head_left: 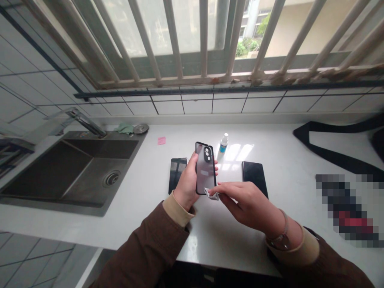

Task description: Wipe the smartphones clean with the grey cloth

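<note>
Your left hand (187,178) is wrapped around a phone case (205,166), thumb along its left edge and fingertips curling past its right edge; the case is held above the white counter (144,192), its smoky back facing you and its camera openings toward the top (you cannot tell from here whether a phone sits inside). Your right hand (244,200) pinches a crumpled white cloth (213,195) between thumb and fingers, at the case's lower right corner; a bracelet (282,236) circles that wrist.

Just to the left of your left hand, a dark phone (178,170) lies on the counter, partly covered by the hand; a black flat device (255,174) lies behind your right hand; a small white bottle (223,144) with a blue label stands beyond the case, to its right; a pink note (161,141) lies farther left, near the sink (119,180); a black strap (303,130) lies at far right.
</note>
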Motion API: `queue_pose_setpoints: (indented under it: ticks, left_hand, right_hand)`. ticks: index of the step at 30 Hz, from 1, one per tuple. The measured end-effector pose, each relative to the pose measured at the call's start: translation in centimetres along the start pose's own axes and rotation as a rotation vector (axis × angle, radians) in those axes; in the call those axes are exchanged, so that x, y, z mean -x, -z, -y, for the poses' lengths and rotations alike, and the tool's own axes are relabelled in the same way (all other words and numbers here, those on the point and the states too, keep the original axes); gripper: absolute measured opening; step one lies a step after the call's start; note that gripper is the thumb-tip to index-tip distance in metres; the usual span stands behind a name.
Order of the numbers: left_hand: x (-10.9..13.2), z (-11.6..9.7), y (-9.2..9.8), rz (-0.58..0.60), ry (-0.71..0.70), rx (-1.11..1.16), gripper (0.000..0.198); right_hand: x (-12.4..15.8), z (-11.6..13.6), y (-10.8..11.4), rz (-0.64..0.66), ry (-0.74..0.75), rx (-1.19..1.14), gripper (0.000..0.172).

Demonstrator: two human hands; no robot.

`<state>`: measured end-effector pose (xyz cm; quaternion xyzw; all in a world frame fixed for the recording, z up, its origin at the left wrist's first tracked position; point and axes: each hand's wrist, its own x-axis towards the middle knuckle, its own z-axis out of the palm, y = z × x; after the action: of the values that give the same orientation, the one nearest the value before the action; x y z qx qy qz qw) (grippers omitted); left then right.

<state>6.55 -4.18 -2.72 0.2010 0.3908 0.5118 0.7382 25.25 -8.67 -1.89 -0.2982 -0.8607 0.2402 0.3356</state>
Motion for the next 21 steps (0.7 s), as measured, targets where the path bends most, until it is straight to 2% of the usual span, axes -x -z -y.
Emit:
queue_pose_setpoints:
  ticks: [2,5,7,9,12,16,21]
  left_hand:
    - [0.0,0.2,0.0,0.045,-0.001,-0.001,0.049]
    - [0.1,0.7,0.0,0.123,-0.033,-0.051,0.035]
    - [0.3,1.0,0.1,0.191,0.035,-0.107,0.040]
    - [0.6,1.3,0.2,0.255,0.122,-0.154,0.050]
    - [0.9,1.4,0.3,0.324,0.146,-0.230,0.059]
    - [1.2,1.2,0.3,0.369,0.084,-0.331,0.058]
    - [1.2,0.9,0.1,0.318,-0.001,-0.353,0.053]
  right_hand:
    - [0.0,-0.1,0.1,-0.122,-0.098,-0.011,0.022]
    - [0.0,-0.4,0.6,-0.393,-0.283,0.089,0.021]
    - [-0.1,-0.7,1.1,-0.524,-0.348,0.229,0.022]
    - [-0.1,-1.3,1.5,-0.578,-0.330,0.374,0.024]
    - [-0.1,-2.2,1.5,-0.490,-0.222,0.495,0.027]
    - [0.0,-3.1,0.5,-0.193,-0.102,0.498,0.027]
    - [-0.1,-3.2,0.1,-0.156,-0.062,0.444,0.027]
